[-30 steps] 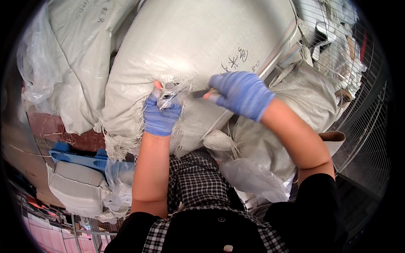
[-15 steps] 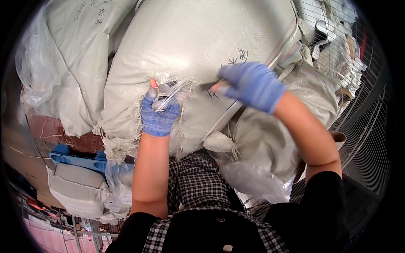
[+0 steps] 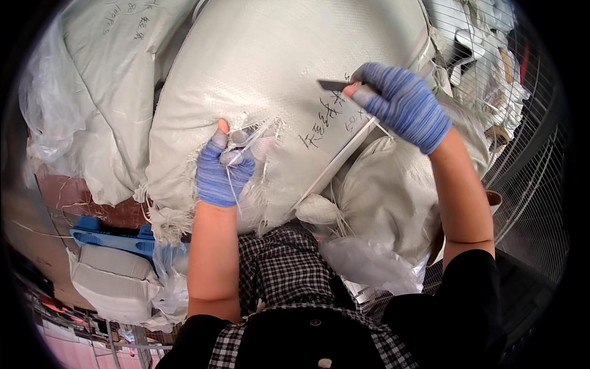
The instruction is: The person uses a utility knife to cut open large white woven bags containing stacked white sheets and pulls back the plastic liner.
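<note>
A big white woven sack lies in front of me, with black handwriting on its side. Its near end is torn, and frayed strands hang around the hole. My left hand, in a blue knit glove with bare fingertips, is closed on the frayed sack edge at that hole. Something pale shows inside the opening, beside my fingers. Up and to the right, my right hand, gloved alike, grips a knife with a short dark blade. The blade points left above the sack, apart from the torn edge.
Another white sack with clear plastic stands at the left. A tied sack slumps at the right, by a wire mesh cage. Low on the left are a blue plastic pallet and a wrapped white bundle.
My right hand with the knife has moved up and to the right, away from the hole. My left hand has shifted slightly left and down, still holding the torn edge.
</note>
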Available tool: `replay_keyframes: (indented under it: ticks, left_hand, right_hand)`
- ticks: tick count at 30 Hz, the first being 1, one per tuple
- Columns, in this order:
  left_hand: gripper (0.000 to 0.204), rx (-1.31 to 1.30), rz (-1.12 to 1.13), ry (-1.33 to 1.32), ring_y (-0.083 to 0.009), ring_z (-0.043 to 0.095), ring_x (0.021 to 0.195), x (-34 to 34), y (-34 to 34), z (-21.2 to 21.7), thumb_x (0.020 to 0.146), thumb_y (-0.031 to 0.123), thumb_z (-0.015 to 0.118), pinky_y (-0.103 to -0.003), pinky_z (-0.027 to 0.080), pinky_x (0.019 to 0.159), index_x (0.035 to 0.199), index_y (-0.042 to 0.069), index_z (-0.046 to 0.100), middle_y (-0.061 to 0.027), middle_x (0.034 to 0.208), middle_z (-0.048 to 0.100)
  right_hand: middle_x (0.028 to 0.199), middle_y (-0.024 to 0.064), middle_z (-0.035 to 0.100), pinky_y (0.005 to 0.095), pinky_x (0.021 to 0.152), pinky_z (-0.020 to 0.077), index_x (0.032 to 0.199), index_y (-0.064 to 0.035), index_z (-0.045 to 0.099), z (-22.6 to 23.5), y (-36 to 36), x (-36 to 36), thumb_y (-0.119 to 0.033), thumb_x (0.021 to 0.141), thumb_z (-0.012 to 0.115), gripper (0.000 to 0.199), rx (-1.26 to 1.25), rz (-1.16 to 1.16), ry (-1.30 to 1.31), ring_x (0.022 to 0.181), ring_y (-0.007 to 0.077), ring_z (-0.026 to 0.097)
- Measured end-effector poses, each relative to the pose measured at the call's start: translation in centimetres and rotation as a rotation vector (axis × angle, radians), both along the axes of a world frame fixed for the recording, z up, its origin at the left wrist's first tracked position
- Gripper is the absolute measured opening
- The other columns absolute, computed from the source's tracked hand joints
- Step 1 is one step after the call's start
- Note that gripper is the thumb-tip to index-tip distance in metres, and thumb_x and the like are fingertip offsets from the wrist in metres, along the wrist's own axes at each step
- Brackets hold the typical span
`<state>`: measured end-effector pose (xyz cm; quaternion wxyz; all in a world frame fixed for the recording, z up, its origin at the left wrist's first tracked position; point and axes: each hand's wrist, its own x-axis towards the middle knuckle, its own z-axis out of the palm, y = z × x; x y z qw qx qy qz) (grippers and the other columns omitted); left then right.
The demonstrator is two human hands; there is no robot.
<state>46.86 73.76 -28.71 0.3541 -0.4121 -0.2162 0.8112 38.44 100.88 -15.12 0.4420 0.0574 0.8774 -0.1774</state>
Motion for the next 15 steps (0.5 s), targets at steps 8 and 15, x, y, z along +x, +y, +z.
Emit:
replay_keyframes:
  ticks: [8, 15]
  left_hand:
    - [0.027, -0.491, -0.47, -0.014, -0.0088, 0.046, 0.044, -2.4, 1.5, 3.4, 0.086, 0.027, 0.06, -0.018, 0.039, 0.038, 0.087, 0.0, 0.054, -0.0072, 0.066, 0.056]
    - [0.041, -1.065, -1.278, 0.252, -0.0128, 0.045, 0.049, -5.4, 2.9, 2.9, 0.074, 0.041, 0.071, -0.024, 0.039, 0.043, 0.083, 0.003, 0.06, -0.0052, 0.065, 0.053]
  right_hand:
    - [0.081, 0.0113, 0.063, 0.0348, 0.069, 0.0497, 0.105, -0.0069, 0.048, 0.0, -2.3, 4.8, -0.04, 0.083, 0.058, 0.041, -0.126, -0.14, -0.142, 0.075, 0.0265, 0.064]
    - [0.08, 0.0134, 0.063, 0.0385, 0.069, 0.0486, 0.102, -0.0058, 0.048, -1.1, -2.3, 8.8, -0.036, 0.085, 0.053, 0.035, -0.216, -0.152, -0.057, 0.076, 0.031, 0.063]
